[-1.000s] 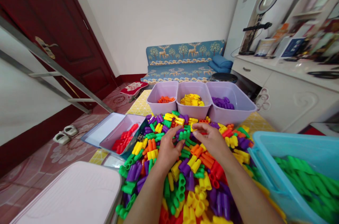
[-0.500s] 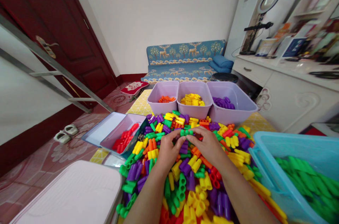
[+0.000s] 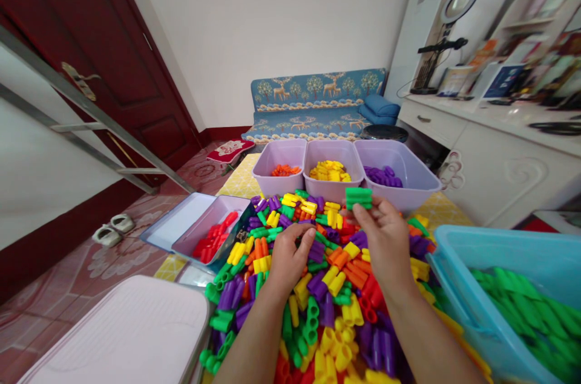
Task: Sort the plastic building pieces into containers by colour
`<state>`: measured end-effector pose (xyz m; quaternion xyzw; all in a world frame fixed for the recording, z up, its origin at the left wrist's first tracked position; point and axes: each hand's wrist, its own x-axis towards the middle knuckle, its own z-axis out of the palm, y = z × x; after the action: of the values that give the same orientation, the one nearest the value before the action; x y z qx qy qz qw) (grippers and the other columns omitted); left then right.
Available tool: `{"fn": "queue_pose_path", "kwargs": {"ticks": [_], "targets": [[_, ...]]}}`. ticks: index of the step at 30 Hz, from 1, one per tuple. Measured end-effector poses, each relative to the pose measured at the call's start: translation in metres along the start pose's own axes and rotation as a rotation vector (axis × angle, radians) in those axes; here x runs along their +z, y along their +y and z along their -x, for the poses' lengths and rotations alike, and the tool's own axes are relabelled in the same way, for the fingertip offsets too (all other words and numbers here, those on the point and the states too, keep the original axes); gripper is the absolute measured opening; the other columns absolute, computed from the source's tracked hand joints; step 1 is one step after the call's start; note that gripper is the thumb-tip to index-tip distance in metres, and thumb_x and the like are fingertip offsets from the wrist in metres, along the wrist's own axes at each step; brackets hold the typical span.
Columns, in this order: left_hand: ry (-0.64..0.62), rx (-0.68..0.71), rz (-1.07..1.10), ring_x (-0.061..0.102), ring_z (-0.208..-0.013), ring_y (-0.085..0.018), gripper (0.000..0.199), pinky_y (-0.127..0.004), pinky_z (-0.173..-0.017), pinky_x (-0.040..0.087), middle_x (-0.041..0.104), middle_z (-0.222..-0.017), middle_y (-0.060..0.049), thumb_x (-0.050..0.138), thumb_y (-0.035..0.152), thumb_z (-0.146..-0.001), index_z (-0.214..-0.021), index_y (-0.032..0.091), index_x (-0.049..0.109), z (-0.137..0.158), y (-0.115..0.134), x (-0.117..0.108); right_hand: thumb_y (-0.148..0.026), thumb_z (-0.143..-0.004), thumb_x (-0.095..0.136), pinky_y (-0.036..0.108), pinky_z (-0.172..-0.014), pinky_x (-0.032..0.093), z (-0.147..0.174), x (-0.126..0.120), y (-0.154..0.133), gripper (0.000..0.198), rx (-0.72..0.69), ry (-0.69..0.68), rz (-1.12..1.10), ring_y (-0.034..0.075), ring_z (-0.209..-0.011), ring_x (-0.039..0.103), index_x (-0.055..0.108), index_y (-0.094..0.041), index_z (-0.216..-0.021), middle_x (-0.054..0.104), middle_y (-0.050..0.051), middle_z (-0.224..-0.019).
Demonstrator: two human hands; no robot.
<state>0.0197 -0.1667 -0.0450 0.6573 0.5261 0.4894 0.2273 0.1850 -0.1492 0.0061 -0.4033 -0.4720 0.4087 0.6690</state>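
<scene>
Above the far part of the pile, my right hand pinches a green plastic building block made of joined tubes, thumb in front. My left hand hovers low over the middle of the pile, its thumb and index finger curled together at the tips. Nothing shows between them. Around both hands spreads a heap of mixed tube blocks in green, yellow, purple, orange and red. Beyond the right hand is a lilac bin of purple blocks. Green blocks lie in a blue tub to the right.
Two more lilac bins hold orange blocks and yellow blocks. Red blocks lie in a bin at the left, beside a pale lid. A metal ladder leans near the door; a patterned sofa stands behind.
The green block has gone from between both hands to the right hand alone, which has moved right and up. The left hand has let go and stayed nearly in place.
</scene>
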Motion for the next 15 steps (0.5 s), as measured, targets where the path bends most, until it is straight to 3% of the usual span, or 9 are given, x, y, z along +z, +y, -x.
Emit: {"fn": "queue_pose_path", "kwargs": {"ticks": [4,6,9,12,14,15], "targets": [[-0.009,-0.006,-0.014,0.066,-0.091,-0.020,0.025,-0.030,-0.081,0.049,0.073,-0.096,-0.005,0.053,0.035,-0.091,-0.096,0.018,0.071,0.000,-0.001,0.001,-0.035,-0.087,0.058,0.027,-0.069,0.052,0.000,-0.006,-0.027,0.019,-0.291,0.390,-0.202,0.015,-0.077,0.069,0.053,-0.023,-0.102,0.070,0.004,-0.105],[-0.018,-0.009,-0.021,0.066,-0.090,-0.020,0.025,-0.030,-0.081,0.048,0.073,-0.096,-0.005,0.052,0.035,-0.091,-0.096,0.018,0.071,0.000,-0.001,0.001,-0.039,-0.092,0.048,0.028,-0.069,0.051,-0.003,-0.015,-0.038,0.018,-0.371,0.508,-0.265,0.017,-0.088,0.069,0.051,-0.026,-0.105,0.065,0.004,-0.119],[-0.032,-0.009,-0.036,0.065,-0.091,-0.019,0.026,-0.029,-0.081,0.048,0.072,-0.097,-0.005,0.051,0.034,-0.092,-0.096,0.019,0.071,0.000,0.000,0.001,-0.046,-0.097,0.019,0.037,-0.075,0.052,-0.007,-0.030,-0.051,0.039,-0.397,0.583,-0.279,0.022,-0.111,0.063,0.050,-0.029,-0.114,0.046,0.003,-0.144],[-0.031,-0.006,-0.054,0.065,-0.091,-0.019,0.026,-0.028,-0.081,0.047,0.072,-0.097,-0.005,0.050,0.035,-0.093,-0.096,0.019,0.071,-0.001,-0.001,0.002,-0.044,-0.097,0.004,0.042,-0.084,0.051,-0.008,-0.037,-0.059,0.053,-0.416,0.579,-0.260,0.022,-0.121,0.055,0.048,-0.032,-0.124,0.027,-0.001,-0.155],[-0.028,0.010,-0.083,0.064,-0.092,-0.019,0.027,-0.028,-0.082,0.046,0.072,-0.097,-0.005,0.049,0.035,-0.093,-0.096,0.018,0.070,-0.001,-0.001,0.001,-0.044,-0.098,0.010,0.040,-0.084,0.050,-0.009,-0.036,-0.058,0.048,-0.438,0.579,-0.249,0.020,-0.120,0.056,0.047,-0.032,-0.126,0.030,0.001,-0.154],[-0.023,0.016,-0.113,0.064,-0.092,-0.019,0.028,-0.028,-0.083,0.045,0.072,-0.096,-0.005,0.048,0.035,-0.094,-0.096,0.018,0.070,-0.001,-0.001,0.001,-0.043,-0.097,0.017,0.038,-0.081,0.050,-0.010,-0.034,-0.056,0.044,-0.450,0.586,-0.240,0.020,-0.115,0.059,0.049,-0.029,-0.124,0.039,0.004,-0.149]]}}
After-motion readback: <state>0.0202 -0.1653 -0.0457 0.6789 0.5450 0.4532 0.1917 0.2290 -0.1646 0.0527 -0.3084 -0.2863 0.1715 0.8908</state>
